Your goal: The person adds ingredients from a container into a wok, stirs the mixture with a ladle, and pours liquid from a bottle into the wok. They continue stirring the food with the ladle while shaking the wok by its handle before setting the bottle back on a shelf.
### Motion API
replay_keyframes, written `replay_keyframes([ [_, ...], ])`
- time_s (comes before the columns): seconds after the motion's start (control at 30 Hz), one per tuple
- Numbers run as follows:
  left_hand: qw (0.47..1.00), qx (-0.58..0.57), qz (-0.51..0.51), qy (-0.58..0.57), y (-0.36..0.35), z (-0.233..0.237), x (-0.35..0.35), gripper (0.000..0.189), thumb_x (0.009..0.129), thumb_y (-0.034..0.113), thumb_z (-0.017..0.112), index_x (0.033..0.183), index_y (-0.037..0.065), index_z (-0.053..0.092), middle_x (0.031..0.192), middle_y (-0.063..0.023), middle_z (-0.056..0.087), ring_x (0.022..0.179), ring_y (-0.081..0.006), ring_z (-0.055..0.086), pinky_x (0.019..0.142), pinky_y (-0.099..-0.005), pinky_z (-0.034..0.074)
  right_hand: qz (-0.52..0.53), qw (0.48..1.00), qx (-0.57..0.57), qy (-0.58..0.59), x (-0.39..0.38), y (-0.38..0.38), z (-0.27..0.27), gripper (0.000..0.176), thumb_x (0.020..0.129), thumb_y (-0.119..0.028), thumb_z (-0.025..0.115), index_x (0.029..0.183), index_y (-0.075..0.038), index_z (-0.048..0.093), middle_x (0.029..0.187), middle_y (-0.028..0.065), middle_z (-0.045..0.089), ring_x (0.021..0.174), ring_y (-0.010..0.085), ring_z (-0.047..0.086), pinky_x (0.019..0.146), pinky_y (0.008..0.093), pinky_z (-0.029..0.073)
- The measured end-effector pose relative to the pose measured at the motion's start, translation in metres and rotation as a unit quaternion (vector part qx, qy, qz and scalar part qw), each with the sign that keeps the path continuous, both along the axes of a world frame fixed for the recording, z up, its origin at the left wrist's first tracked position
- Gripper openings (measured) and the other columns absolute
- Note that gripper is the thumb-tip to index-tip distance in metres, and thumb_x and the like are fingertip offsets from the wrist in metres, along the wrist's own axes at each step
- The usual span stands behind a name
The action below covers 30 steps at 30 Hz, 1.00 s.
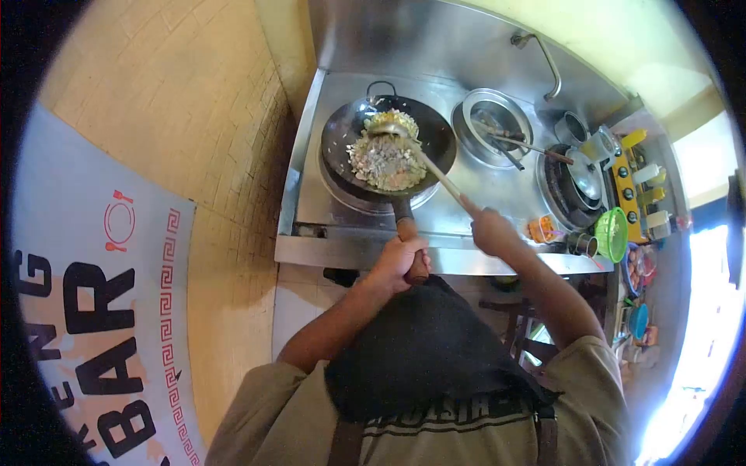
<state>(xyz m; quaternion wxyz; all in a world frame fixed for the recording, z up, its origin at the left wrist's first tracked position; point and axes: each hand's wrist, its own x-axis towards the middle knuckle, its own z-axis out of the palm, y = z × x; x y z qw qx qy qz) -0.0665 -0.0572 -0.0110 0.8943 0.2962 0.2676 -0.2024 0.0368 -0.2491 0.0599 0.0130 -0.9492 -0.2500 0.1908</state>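
A dark wok [336, 147] sits over the left burner, its wooden handle pointing back at me. My left hand [402, 260] is closed around that handle. Inside the wok lies chopped, fried-rice-like food [388, 167], with yellowish bits toward the far side. My right hand [495, 231] is wrapped around the wooden end of a long-handled ladle [441, 180]. The ladle's bowl rests in or just over the food, near the wok's middle; whether it holds any food is hard to see.
Right of the wok stands a metal basin [491, 128] with a utensil across it. Farther right are a lidded pan [584, 177], a green basket [612, 234], a small orange-filled container [542, 229] and several bottles. A faucet [548, 66] arches from the back wall; a banner [101, 311] hangs left.
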Motion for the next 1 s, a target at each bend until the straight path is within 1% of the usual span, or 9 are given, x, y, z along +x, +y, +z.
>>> replay_keyframes([
  [0.13, 1.0, 0.003, -0.011, -0.022, 0.008, -0.019, 0.017, 0.01, 0.078, 0.007, 0.059, 0.074, 0.004, 0.051, 0.062, -0.0064, 0.051, 0.051, -0.0197, 0.054, 0.047, -0.0347, 0.048, 0.044, 0.984, 0.169, 0.025, 0.008, -0.027, 0.049, 0.061, 0.086, -0.013, 0.05, 0.143, -0.015, 0.029, 0.08, 0.0275, 0.061, 0.078, 0.0405, 0.062, 0.073, 0.0473, 0.049],
  [0.23, 1.0, 0.004, -0.005, -0.028, 0.01, -0.04, 0.022, 0.008, 0.078, 0.006, 0.059, 0.075, 0.003, 0.051, 0.061, -0.0075, 0.052, 0.05, -0.0214, 0.054, 0.046, -0.0357, 0.048, -0.148, 0.955, 0.105, 0.235, -0.02, -0.01, 0.126, 0.06, 0.087, -0.015, 0.051, 0.143, -0.017, 0.029, 0.085, 0.0275, 0.062, 0.08, 0.0418, 0.062, 0.074, 0.0468, 0.049],
  [0.37, 0.999, 0.014, 0.009, -0.034, 0.013, -0.051, 0.026, 0.008, 0.078, 0.006, 0.059, 0.077, 0.003, 0.052, 0.061, -0.0078, 0.054, 0.05, -0.0207, 0.054, 0.045, -0.0358, 0.048, 0.066, 0.995, -0.043, 0.059, -0.048, -0.032, 0.079, 0.062, 0.089, -0.01, 0.047, 0.145, -0.015, 0.022, 0.083, 0.0231, 0.063, 0.072, 0.0342, 0.065, 0.066, 0.0435, 0.053],
  [0.47, 0.999, 0.02, 0.001, -0.037, 0.016, -0.054, 0.023, 0.008, 0.078, 0.007, 0.059, 0.077, 0.003, 0.052, 0.061, -0.0078, 0.054, 0.049, -0.02, 0.054, 0.045, -0.0354, 0.048, 0.006, 0.996, -0.09, 0.016, -0.054, -0.013, 0.036, 0.068, 0.085, -0.005, 0.047, 0.146, -0.02, 0.019, 0.082, 0.0262, 0.06, 0.077, 0.0414, 0.061, 0.071, 0.0486, 0.05],
  [0.53, 0.999, 0.033, -0.006, -0.038, 0.017, -0.054, 0.026, 0.009, 0.08, 0.008, 0.059, 0.078, 0.003, 0.052, 0.061, -0.0067, 0.053, 0.049, -0.0186, 0.054, 0.045, -0.034, 0.048, -0.009, 1.0, -0.026, -0.013, -0.039, 0.003, -0.023, 0.068, 0.083, -0.002, 0.047, 0.145, -0.013, 0.02, 0.081, 0.0256, 0.061, 0.076, 0.0416, 0.061, 0.071, 0.0484, 0.05],
  [0.6, 0.998, 0.06, -0.009, -0.032, 0.021, -0.057, 0.024, 0.009, 0.082, 0.008, 0.059, 0.08, 0.004, 0.051, 0.063, -0.0044, 0.051, 0.05, -0.0161, 0.053, 0.047, -0.0318, 0.048, -0.017, 1.0, 0.024, -0.01, -0.039, 0.028, -0.033, 0.067, 0.082, -0.002, 0.046, 0.143, -0.006, 0.02, 0.08, 0.0246, 0.061, 0.074, 0.0413, 0.062, 0.069, 0.0478, 0.05],
  [0.7, 0.995, 0.074, -0.049, -0.046, 0.041, -0.079, 0.021, 0.01, 0.082, 0.009, 0.06, 0.081, 0.004, 0.051, 0.065, -0.0041, 0.052, 0.052, -0.0156, 0.053, 0.048, -0.0319, 0.049, 0.038, 0.996, -0.076, 0.003, -0.076, 0.027, 0.022, 0.066, 0.086, -0.009, 0.047, 0.145, -0.006, 0.016, 0.08, 0.0222, 0.061, 0.073, 0.0339, 0.065, 0.062, 0.0455, 0.053],
  [0.87, 0.998, 0.04, -0.027, -0.049, -0.001, 0.008, -0.013, 0.01, 0.082, 0.009, 0.06, 0.082, 0.004, 0.051, 0.066, -0.0047, 0.052, 0.054, -0.0168, 0.054, 0.049, -0.0333, 0.048, 0.077, 0.981, -0.157, -0.09, -0.063, -0.018, 0.044, 0.064, 0.089, -0.011, 0.048, 0.145, -0.01, 0.018, 0.086, 0.0172, 0.059, 0.067, 0.0266, 0.063, 0.055, 0.04, 0.052],
  [1.0, 1.0, 0.019, -0.023, -0.009, 0.01, -0.009, 0.008, 0.011, 0.082, 0.008, 0.059, 0.08, 0.002, 0.051, 0.065, -0.0062, 0.052, 0.054, -0.0178, 0.054, 0.049, -0.0331, 0.048, 0.095, 0.969, -0.164, -0.156, -0.03, -0.038, 0.102, 0.067, 0.083, -0.003, 0.05, 0.142, -0.026, 0.03, 0.089, 0.0138, 0.056, 0.078, 0.0293, 0.061, 0.069, 0.0401, 0.052],
])
